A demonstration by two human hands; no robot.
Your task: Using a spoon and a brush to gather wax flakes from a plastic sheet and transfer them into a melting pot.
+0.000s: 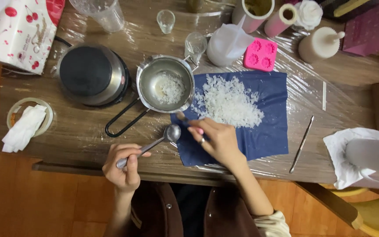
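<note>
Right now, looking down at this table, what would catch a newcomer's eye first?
The heap of white flakes on a dark blue sheet at the table's middle stands out most. Just left of it sits a small metal pot holding more flakes. Below, the left hand holds a spoon while the right hand reaches toward the heap's near edge.

Shiny metal spoon (154,142) and pot (165,83); matt blue paper sheet (264,131) under flaky white wax (229,103); wooden table (75,131) under glossy plastic film (330,74).
</note>
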